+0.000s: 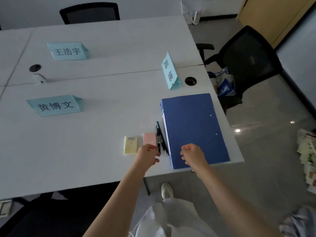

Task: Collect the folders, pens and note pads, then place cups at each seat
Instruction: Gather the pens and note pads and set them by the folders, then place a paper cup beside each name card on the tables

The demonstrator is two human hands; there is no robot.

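Head view, lower centre: left hand (147, 155) pinches pens (160, 139); right hand (192, 155) fisted, empty, over folders (193, 129). Lift pens level, together.

Blue folders (193, 127), blk pens (160, 139), pink (149, 139) & yellow note pads (131, 144), white table (85, 134).

Left hand (148, 153) seemingly pinches pens (160, 139) beside blue folders (193, 129); right (193, 155) fisted.

I see three pale blue name cards (67, 51) standing on white table (102, 31). Two round cable holes (190, 81) in tabletop. Black mesh chair (248, 62) at right edge, another (89, 12) at far side.
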